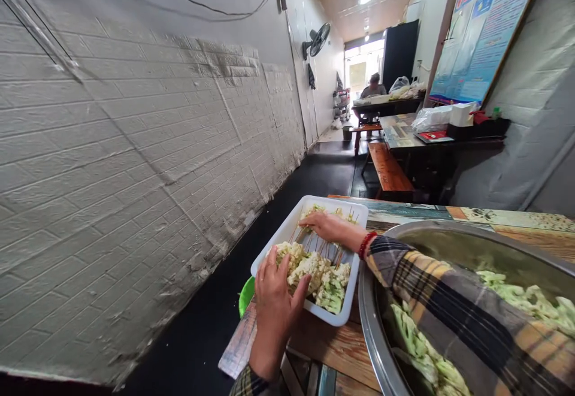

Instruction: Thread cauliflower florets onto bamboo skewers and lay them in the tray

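Head cam (only view). White tray sits on plank bench, betw. wall and big metal basin. Cauliflower skewers lie in tray: near row has heads at near end, thin sticks running twd. tray middle; a second lot at far end, partly hidden.

L hand: over near-L edge of tray, fingers spread, thumb well out, grip released. Nearest to near-row heads; contact w/ them unclear.
R hand: reaches across to far end, palm down, fingers extended above sticks. Underside hidden, so can't tell if grip is on a stick or free. Red bracelet at wrist; plaid sleeve crosses basin.

Basin, R of tray: loose cauliflower, approx. pale green-white. Green tub partly visible below tray's L side.

Handling (est.): skewers light; heads firm but crumbly, florets prob. snap off if squeezed. Sticks stiff, thin, poss. slick if wet. Best hold: bare stick close under head, or thick stem; avoid pinching floret tops. Mind pts.
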Action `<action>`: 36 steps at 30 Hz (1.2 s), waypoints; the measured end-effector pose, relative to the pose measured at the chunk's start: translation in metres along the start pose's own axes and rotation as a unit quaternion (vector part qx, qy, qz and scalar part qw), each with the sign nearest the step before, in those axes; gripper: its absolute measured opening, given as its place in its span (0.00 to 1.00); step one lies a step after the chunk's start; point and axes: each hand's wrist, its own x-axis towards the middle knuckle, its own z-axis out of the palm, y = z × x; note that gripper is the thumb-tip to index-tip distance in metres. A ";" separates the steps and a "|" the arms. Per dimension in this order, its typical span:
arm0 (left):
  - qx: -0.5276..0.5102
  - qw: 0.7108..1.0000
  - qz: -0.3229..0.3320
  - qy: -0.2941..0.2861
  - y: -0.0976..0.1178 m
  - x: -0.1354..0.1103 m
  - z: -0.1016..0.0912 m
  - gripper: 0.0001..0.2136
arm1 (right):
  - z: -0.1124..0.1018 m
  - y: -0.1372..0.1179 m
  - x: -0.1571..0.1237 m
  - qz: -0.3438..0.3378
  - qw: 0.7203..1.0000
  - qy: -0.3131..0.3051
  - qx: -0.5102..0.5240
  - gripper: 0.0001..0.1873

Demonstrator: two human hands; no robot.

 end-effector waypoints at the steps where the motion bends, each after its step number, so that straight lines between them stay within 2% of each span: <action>1: 0.008 1.000 -0.003 -0.001 0.001 0.001 0.000 0.23 | -0.008 0.005 -0.002 0.016 1.000 0.013 0.000 0.21; 4: 0.016 1.000 -0.008 -0.004 0.003 0.002 0.001 0.23 | -0.033 0.019 -0.012 0.071 0.996 0.058 -0.015 0.24; 7: 0.005 1.000 -0.013 0.001 0.002 0.001 0.002 0.24 | -0.044 0.020 -0.025 0.077 0.995 0.049 -0.032 0.25; 9: -0.010 1.000 -0.015 0.006 0.001 0.001 0.003 0.23 | -0.037 0.011 -0.031 0.051 0.998 0.008 -0.039 0.27; 12: -0.023 0.999 -0.018 0.013 -0.001 0.000 0.004 0.23 | -0.017 -0.009 -0.033 0.011 0.998 -0.051 -0.048 0.33; 16: -0.024 1.000 -0.016 0.010 -0.002 0.000 0.003 0.25 | 0.009 -0.023 -0.028 -0.002 0.993 -0.103 -0.054 0.36; 20: -0.016 1.000 0.014 0.000 -0.002 0.003 0.001 0.25 | 0.021 -0.022 -0.026 -0.003 0.991 -0.126 -0.050 0.34; 24: 0.009 1.000 0.008 0.001 0.000 0.005 0.001 0.23 | 0.020 -0.021 -0.025 -0.007 0.992 -0.116 -0.042 0.35; 27: 0.009 1.000 0.003 0.000 0.001 0.005 -0.001 0.23 | 0.005 -0.023 -0.027 -0.009 0.996 -0.082 -0.029 0.31; 30: 0.008 1.000 0.000 -0.012 0.004 0.005 -0.004 0.24 | -0.027 -0.021 -0.041 0.006 1.000 -0.026 -0.013 0.28; 33: 0.012 1.000 -0.011 -0.022 0.008 0.006 -0.005 0.25 | -0.069 -0.018 -0.075 0.027 0.999 0.017 0.003 0.26; 36: 0.024 0.999 -0.025 -0.037 0.009 0.009 -0.005 0.26 | -0.110 -0.020 -0.129 0.059 0.997 0.051 0.007 0.26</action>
